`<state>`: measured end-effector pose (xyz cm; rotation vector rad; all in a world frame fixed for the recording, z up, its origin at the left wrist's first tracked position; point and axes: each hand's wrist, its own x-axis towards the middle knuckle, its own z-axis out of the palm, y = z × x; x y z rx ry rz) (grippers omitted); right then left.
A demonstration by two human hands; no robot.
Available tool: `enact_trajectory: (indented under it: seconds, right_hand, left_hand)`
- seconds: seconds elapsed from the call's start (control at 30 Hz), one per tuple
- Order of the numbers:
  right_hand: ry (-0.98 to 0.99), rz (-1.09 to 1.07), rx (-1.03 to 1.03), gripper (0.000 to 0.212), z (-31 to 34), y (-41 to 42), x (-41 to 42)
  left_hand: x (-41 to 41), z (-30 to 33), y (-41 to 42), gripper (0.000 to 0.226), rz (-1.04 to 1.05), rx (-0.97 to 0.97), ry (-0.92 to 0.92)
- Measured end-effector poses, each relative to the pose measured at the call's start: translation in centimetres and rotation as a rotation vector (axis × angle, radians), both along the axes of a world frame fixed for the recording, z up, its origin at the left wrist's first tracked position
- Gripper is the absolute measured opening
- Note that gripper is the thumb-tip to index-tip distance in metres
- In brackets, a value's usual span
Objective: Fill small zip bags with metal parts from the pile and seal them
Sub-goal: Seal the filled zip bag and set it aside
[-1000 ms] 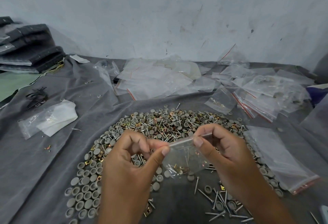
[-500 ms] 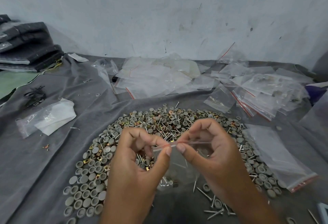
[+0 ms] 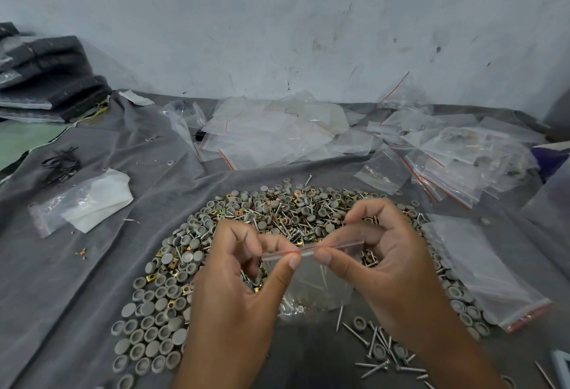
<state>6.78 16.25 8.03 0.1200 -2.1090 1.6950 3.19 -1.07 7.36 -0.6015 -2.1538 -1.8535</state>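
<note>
Both hands' [image 3: 311, 268] fingertips on zip bag [image 3: 311, 283] strip above pile [image 3: 277, 212].

A grey cloth [image 3: 92, 265] is covering the work surface under the grip. Far to its upper left, dark folded packs [image 3: 46, 80] are lying stacked against the scuffed white wall [image 3: 277, 24]. Black rubber bands [image 3: 61, 163] are sitting left of the grip, and nearer it a folded white sheet in clear plastic [image 3: 86, 200] is resting flat.
</note>
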Motion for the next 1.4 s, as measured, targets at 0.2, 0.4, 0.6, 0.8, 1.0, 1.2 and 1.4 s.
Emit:
enact_trajectory:
  seconds: [0.2,0.4,0.6,0.8,1.0,1.2,1.4]
  right_hand:
    - [-0.001,-0.005,-0.029,0.039,-0.2,0.1,-0.3]
    - [-0.039,-0.023,-0.012,0.041,0.1,1.1,0.0]
    - [-0.065,0.01,0.02,0.048,0.4,2.6,0.2]
    - [-0.09,0.063,0.022,0.045,0.7,3.0,0.4]
    - [-0.153,0.087,0.309,0.033,2.8,3.6,0.5]
    - [-0.118,-0.174,0.467,0.018,7.5,9.6,-5.2]
    - [0.053,-0.534,0.489,0.026,14.3,21.6,-12.4]
  left_hand:
    - [-0.2,0.2,-0.1,0.049,0.032,-0.004,0.0]
    - [-0.3,0.7,-0.4,0.049,0.067,0.023,-0.048]
    - [-0.1,1.1,-0.7,0.043,-0.018,0.015,-0.122]
    - [-0.5,0.9,-1.0,0.04,-0.043,0.031,-0.138]
    - [-0.4,0.6,-0.9,0.048,-0.052,-0.022,-0.116]
    - [-1.0,0.1,-0.6,0.059,-0.045,-0.039,-0.058]
    - [-1.3,-0.5,-0.7,0.052,-0.05,-0.026,-0.061]
